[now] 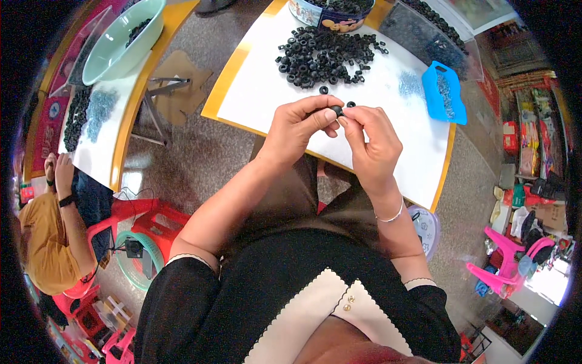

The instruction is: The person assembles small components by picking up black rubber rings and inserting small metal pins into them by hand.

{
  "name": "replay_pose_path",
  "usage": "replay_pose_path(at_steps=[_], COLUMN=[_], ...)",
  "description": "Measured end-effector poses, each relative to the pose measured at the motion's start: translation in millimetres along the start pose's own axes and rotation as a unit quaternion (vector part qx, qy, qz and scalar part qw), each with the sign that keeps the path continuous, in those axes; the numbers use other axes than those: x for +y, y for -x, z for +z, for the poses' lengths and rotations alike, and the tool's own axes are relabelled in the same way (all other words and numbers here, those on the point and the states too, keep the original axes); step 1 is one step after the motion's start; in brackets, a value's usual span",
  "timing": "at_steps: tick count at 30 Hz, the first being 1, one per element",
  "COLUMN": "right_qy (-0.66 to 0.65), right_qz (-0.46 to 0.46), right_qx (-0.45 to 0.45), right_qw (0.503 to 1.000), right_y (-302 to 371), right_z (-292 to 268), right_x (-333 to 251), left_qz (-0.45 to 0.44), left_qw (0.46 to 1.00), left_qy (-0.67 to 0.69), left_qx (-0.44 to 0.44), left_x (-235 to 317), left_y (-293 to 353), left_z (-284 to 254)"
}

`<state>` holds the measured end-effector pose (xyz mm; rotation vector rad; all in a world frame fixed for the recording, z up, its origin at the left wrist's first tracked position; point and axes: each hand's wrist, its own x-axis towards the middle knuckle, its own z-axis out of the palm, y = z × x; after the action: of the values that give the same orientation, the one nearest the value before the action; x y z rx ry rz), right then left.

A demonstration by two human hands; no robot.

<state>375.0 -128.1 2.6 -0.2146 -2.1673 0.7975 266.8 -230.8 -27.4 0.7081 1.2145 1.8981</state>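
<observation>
My left hand (290, 132) is closed in a pinch on a small rounded black part (336, 111), held above the table's near edge. The thumb and forefinger of my right hand (379, 144) press together at the right side of that part. What sits between those right fingertips is too small and covered to make out. Just beyond my fingers, a loose black ring (324, 87) and a second small black ring (351, 104) lie on the white tabletop (257, 91). Farther off spreads a heap of small black ring-like parts (309, 60).
Small clear pieces (410, 84) lie scattered right of the heap, beside a blue scoop-shaped tray (431, 100) holding more. A printed tub (342, 23) of black parts stands at the back. At left, another person (51, 242) sits by a second table with a pale green basin (100, 67).
</observation>
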Motion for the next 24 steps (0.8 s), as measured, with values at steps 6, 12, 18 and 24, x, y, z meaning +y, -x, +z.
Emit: replay_pose_path(at_steps=[6,12,18,24], right_qy=[-0.016,-0.004,0.02,0.084], right_qz=[0.012,-0.01,-0.031,-0.1], right_qx=[-0.022,-0.027,-0.03,-0.043], right_qw=[1.0,1.0,0.999,0.991], right_y=[-0.8,-0.7,1.0,3.5], right_z=[1.1,-0.2,1.1,8.6], right_x=[4.3,10.1,12.7,22.3], left_qz=[-0.031,-0.047,-0.081,-0.08], left_qw=[0.999,0.998,0.996,0.995], left_qy=[0.027,0.036,0.043,0.052], left_qx=[0.006,0.017,0.005,0.025], left_x=[-2.3,-3.5,-1.5,-6.4], left_y=[-4.7,-4.9,-4.9,-6.6], left_z=[-5.6,-5.7,-8.6,-10.2])
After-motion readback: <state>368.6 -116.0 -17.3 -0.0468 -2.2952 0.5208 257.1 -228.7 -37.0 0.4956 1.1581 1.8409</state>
